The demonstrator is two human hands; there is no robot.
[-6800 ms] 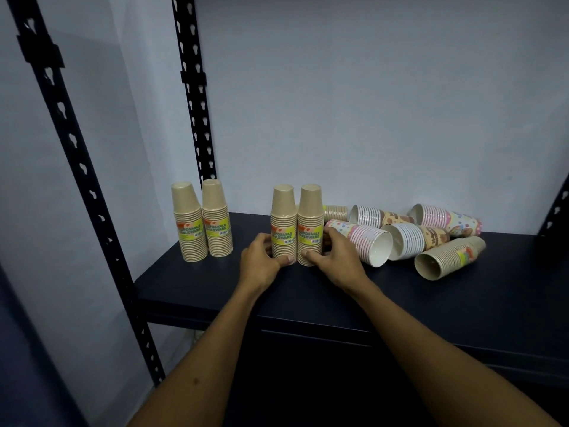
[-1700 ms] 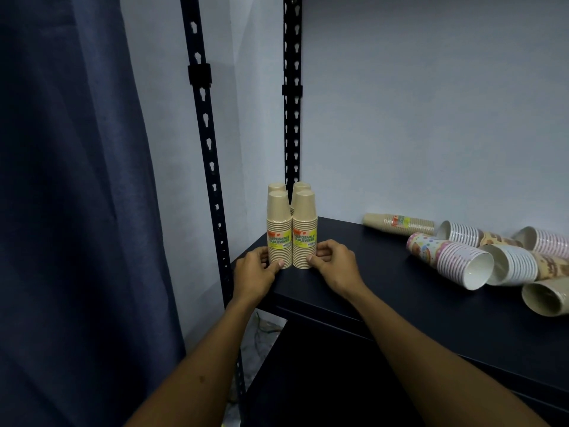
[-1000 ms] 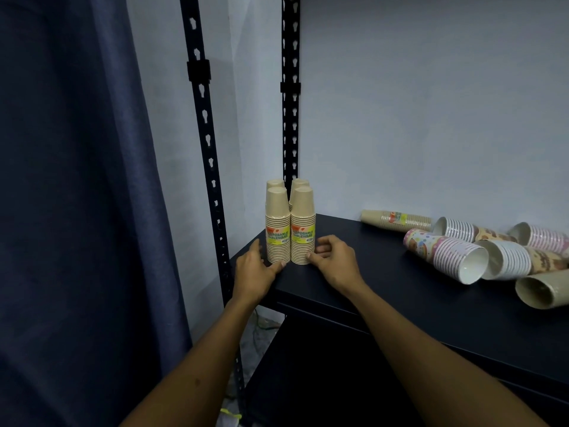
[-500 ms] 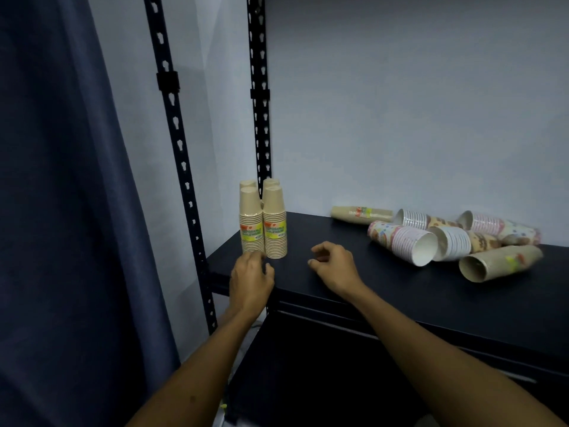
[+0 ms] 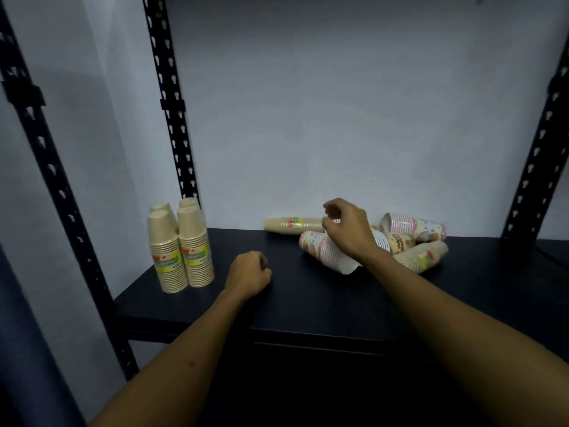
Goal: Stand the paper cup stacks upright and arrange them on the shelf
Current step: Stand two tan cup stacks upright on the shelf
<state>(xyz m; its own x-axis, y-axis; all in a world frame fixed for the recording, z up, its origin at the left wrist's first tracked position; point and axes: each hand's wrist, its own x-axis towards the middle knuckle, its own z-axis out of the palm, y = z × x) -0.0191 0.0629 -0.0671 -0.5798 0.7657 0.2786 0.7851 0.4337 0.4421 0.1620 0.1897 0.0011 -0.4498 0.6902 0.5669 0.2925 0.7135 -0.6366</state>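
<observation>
Dark shelf (image 5: 308,303) spanning the frame, bearing two groups of paper cups. At 9 o'clock, four brown stacks (image 5: 181,248) stand upright, touching, in a tight block. At 3 o'clock, a heap of toppled stacks (image 5: 409,238) lies on its side, with one brown lying stack (image 5: 292,225) at its 10 o'clock edge. Right hand (image 5: 348,232) hovers over this stack, fingers loosely curled and parted, holding nothing. Left hand (image 5: 248,274) rests near shelf centre, fingers curled in, empty. Step in hand: reaching for the next stack. Next move probably requires closing around it, tipping it upright, and setting it beside the block.
</observation>
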